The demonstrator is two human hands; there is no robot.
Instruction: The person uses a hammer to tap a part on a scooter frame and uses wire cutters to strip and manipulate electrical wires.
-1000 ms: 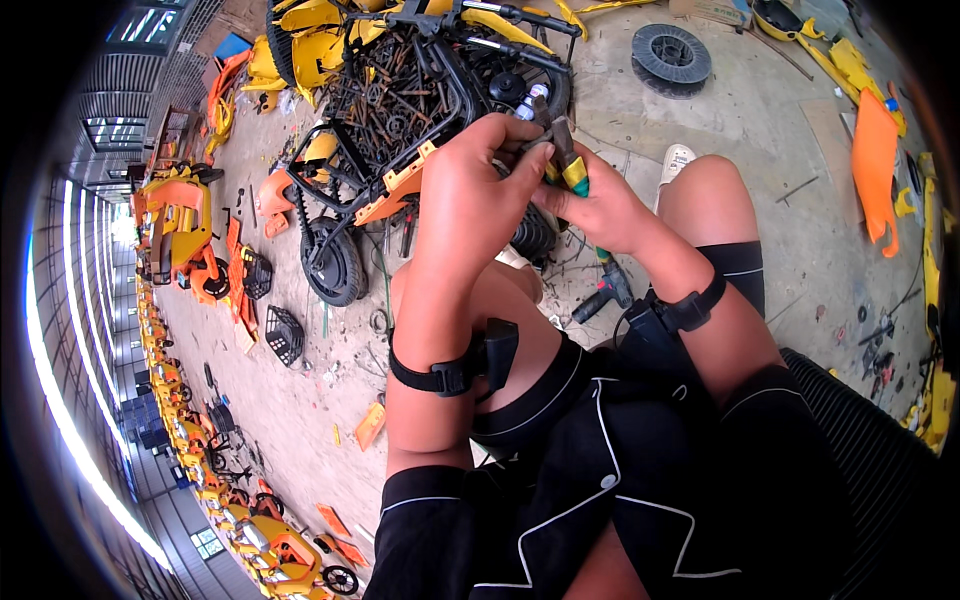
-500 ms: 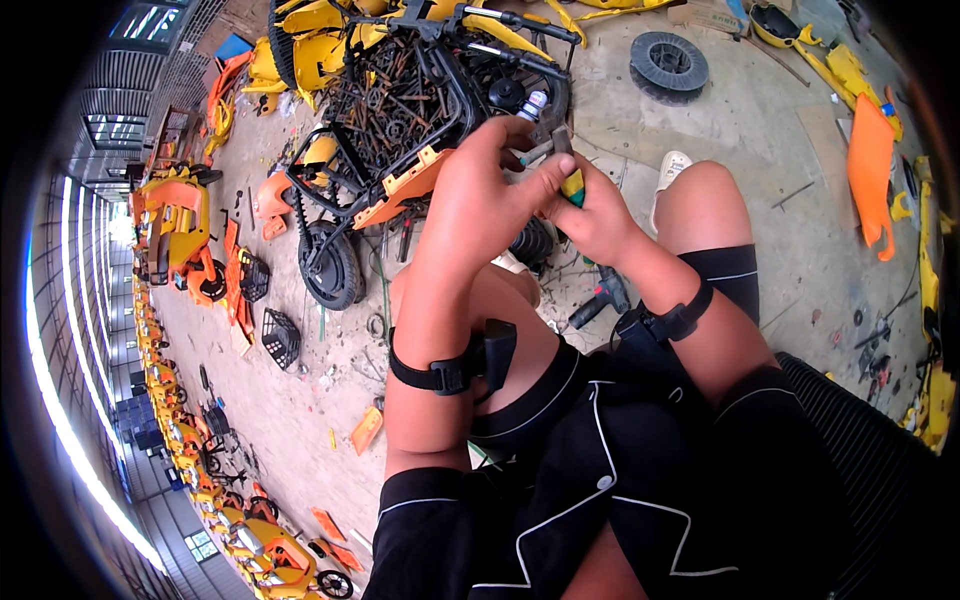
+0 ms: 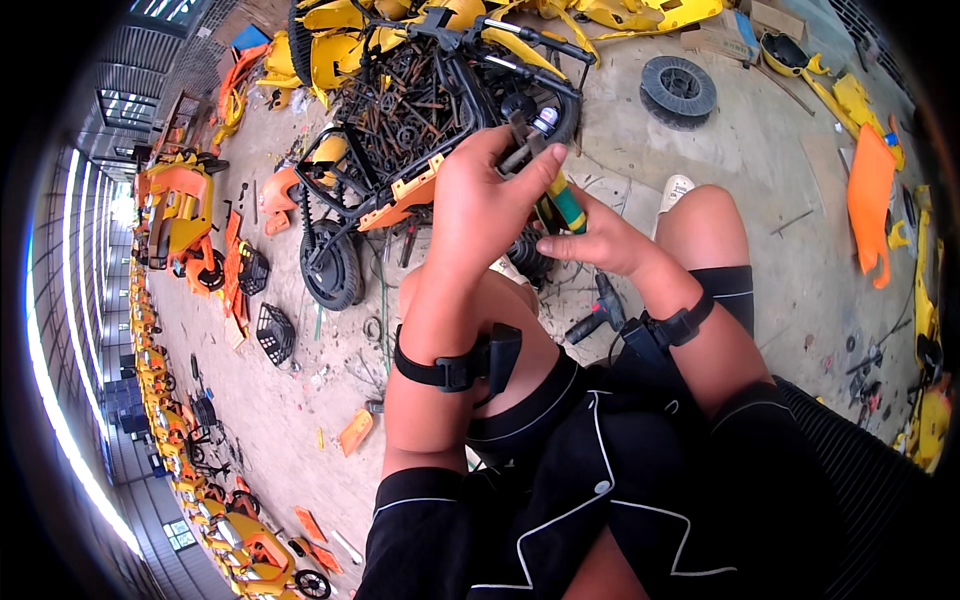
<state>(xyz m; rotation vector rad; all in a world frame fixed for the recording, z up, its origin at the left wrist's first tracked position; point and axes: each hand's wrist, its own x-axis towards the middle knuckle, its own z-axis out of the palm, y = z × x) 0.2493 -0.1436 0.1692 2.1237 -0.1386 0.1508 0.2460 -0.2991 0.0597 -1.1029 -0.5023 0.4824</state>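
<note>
Pliers with green and yellow handles (image 3: 568, 207) are held in front of me, jaws pointing away. My right hand (image 3: 597, 238) wraps round the handles from the right, its thumb lying across near their lower ends. Close to the jaws, my left hand (image 3: 478, 195) pinches a small grey cylindrical piece (image 3: 515, 160) between thumb and fingers. What the piece is cannot be made out, and the left fingers are partly hidden behind the hand. Beyond both hands is a black vehicle frame (image 3: 470, 95) heaped with rusty metal parts (image 3: 395, 100).
A black power tool (image 3: 598, 310) lies on the floor between my legs. A wheel (image 3: 332, 265) stands by the frame at left. A grey spool-like disc (image 3: 678, 90) lies at far right, with an orange panel (image 3: 870, 195) beyond. A black basket (image 3: 274, 335) is at left.
The right hand has shifted down and slightly right, away from the left thumb. More of the pliers' handles now shows. The view has shifted slightly.
</note>
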